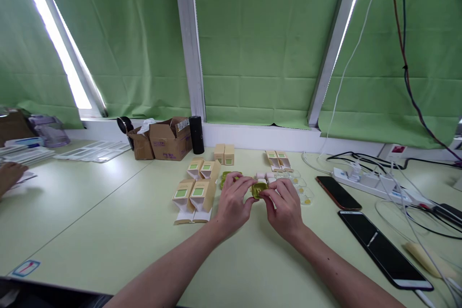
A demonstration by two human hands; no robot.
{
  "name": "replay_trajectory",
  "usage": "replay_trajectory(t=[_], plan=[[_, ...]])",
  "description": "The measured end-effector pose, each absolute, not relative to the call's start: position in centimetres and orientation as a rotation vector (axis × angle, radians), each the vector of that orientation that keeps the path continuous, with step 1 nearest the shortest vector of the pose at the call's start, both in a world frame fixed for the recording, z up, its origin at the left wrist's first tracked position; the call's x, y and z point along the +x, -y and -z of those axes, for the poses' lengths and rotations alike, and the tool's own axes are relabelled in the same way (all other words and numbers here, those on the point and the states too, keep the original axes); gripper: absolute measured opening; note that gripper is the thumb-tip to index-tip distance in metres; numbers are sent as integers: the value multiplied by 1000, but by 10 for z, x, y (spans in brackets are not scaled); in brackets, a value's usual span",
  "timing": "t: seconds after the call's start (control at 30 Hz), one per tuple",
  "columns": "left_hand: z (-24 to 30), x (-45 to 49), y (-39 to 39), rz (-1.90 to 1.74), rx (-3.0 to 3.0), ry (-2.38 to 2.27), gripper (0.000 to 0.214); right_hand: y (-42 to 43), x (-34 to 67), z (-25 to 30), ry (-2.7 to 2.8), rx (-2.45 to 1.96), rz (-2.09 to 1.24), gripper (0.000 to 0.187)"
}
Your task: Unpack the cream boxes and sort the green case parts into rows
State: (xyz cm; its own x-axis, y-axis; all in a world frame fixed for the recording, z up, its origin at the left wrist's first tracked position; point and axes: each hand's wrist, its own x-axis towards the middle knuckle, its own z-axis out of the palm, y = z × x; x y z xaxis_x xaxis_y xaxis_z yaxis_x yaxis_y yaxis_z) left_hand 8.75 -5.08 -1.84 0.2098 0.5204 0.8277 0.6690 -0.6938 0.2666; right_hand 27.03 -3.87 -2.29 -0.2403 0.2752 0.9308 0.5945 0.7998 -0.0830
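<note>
Between both sets of fingers is a small translucent yellow-green jar (258, 189). My left hand (234, 202) pinches its left side, and my right hand (285, 207) grips its right side. Further yellow-green jars (225, 178) lie behind my left fingers, partly hidden. White caps (260, 176) show just beyond the held jar. To the right of my right hand lie several clear round pieces (306, 196) with yellow centres. On the left stand open cream cartons (198, 196) with green labels, their flaps folded out toward me.
Two cream cartons (224, 154) stand further back, and two opened ones (278, 160) lie at back right. Brown cardboard boxes (169, 140) and a black cylinder (196, 134) line the wall. Phones (384, 248), cables and a power strip (371, 185) occupy the right. Another person's hand (10, 175) appears far left.
</note>
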Motion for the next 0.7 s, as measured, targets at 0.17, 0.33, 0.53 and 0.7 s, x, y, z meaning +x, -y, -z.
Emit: replay_trajectory(t=[0.17, 0.33, 0.53, 0.7], plan=[[19, 87, 51, 1480, -2317, 1173, 49, 38, 271, 24, 1840, -662, 343, 18], [21, 79, 42, 1514, -2270, 1243, 46, 43, 269, 22, 1839, -613, 339, 20], [21, 69, 31, 1648, -2103, 1459, 42, 41, 269, 23, 1849, -620, 296, 17], [18, 69, 31, 1749, -2005, 1624, 44, 25, 267, 31, 1973, -779, 274, 17]])
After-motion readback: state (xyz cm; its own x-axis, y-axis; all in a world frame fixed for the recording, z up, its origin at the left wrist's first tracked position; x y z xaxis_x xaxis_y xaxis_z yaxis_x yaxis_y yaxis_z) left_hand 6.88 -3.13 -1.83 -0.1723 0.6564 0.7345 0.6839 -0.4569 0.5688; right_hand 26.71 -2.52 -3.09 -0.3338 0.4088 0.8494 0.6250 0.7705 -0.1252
